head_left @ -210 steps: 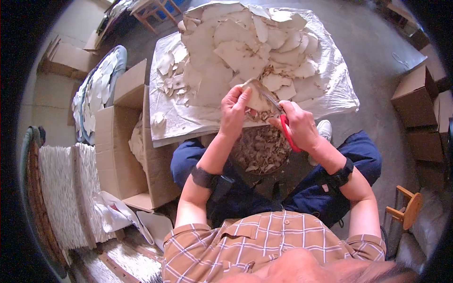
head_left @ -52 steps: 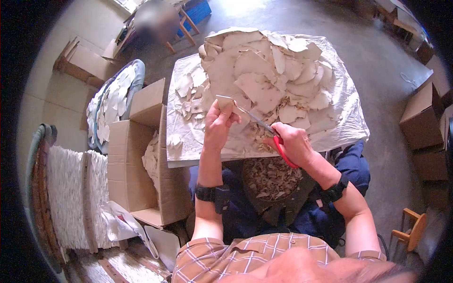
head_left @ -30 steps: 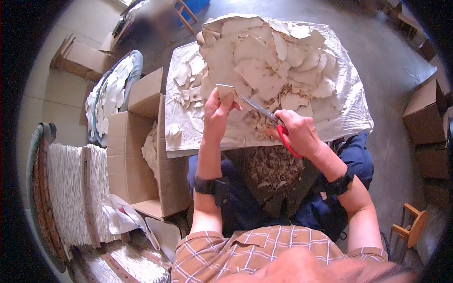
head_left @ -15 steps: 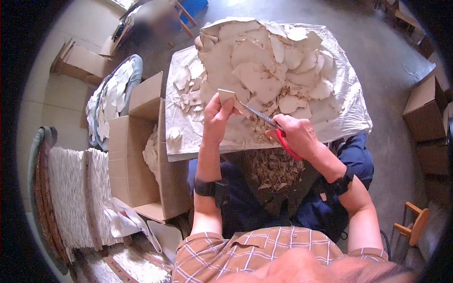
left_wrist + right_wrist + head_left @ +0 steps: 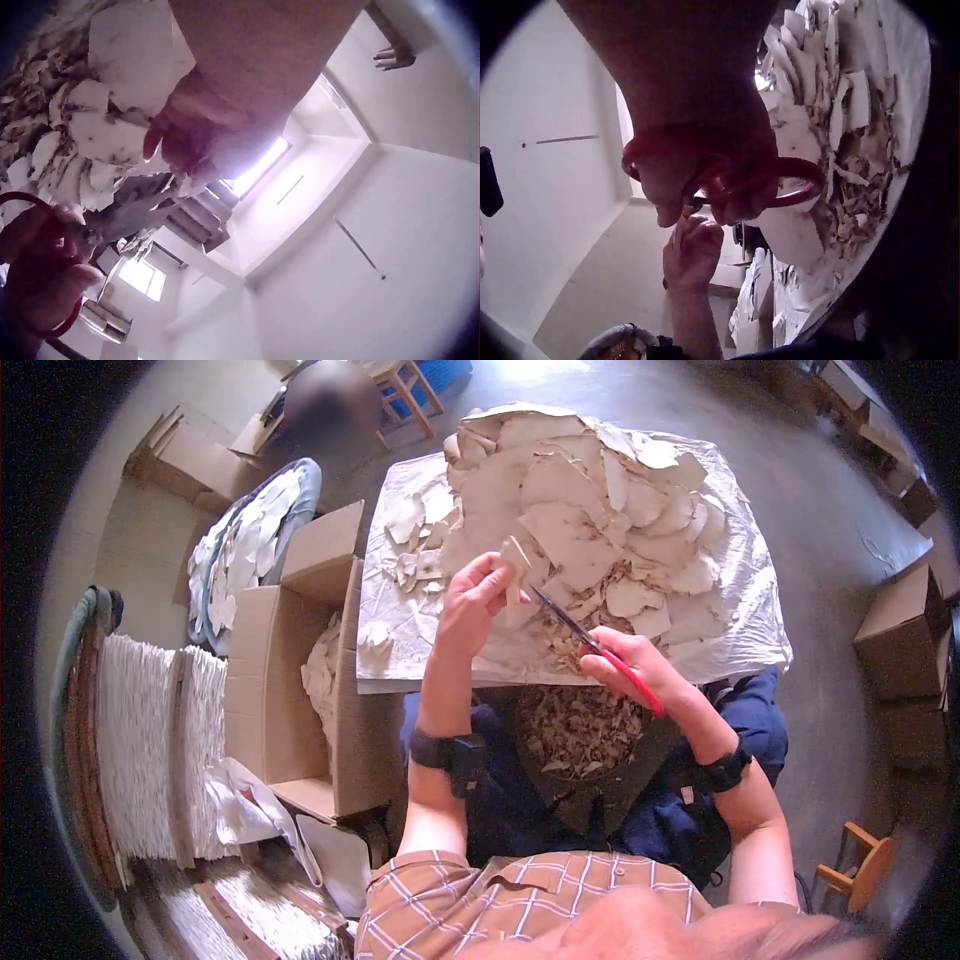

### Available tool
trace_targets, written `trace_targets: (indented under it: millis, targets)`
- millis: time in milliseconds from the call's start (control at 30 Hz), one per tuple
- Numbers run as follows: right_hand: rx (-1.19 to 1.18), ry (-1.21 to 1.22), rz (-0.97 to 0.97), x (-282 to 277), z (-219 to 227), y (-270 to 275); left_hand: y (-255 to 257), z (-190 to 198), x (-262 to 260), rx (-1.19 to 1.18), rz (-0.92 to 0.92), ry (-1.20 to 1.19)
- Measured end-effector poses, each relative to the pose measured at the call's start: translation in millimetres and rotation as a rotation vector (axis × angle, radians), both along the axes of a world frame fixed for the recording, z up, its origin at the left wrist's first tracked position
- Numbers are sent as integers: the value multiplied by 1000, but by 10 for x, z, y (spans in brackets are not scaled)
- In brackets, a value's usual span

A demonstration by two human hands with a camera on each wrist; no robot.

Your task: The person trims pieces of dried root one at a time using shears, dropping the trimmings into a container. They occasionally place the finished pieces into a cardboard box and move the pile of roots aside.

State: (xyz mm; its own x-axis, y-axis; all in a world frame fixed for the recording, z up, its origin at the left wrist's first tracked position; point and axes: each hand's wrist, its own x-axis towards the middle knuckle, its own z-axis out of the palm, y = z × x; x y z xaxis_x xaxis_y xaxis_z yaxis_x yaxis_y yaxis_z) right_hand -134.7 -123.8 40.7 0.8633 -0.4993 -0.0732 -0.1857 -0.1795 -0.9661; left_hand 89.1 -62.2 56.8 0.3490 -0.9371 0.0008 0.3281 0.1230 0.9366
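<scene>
My left hand (image 5: 468,608) pinches a small, pale, flat piece (image 5: 515,565) with one thin edge turned up, over the front of a heap of similar pale pieces (image 5: 560,510). It looks like dried sheet material with broken, brownish edges. In my right hand (image 5: 632,662) is a pair of scissors (image 5: 567,616), fingers through the red handles (image 5: 799,199). Their blades point up and left toward the held piece, with a small gap between the tips and the piece. The left wrist view shows the left hand (image 5: 202,124) from below, with its piece mostly hidden.
A white cloth (image 5: 745,625) covers the table under the heap. Below its front edge, between the knees, sits a round container of brown scraps (image 5: 585,735). An open cardboard box (image 5: 250,690) stands at the left, with stacked white sheets (image 5: 140,750) beyond it.
The scissors were on another pale piece 7 seconds ago. Within the last half second their blades have drawn off the held piece, and the left hand has turned that piece more upright.
</scene>
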Motion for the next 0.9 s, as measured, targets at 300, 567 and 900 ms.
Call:
trace_targets:
  millis: [300,567,900]
  targets:
    - [218,72,122,-102,74,-20,113,11,172,195,-278,-151]
    - [333,56,263,-149,162,-19,213,40,242,227,-406,-233]
    - [-611,-48,-110,-62,-135,-49,137,13,16,50,-114,-103]
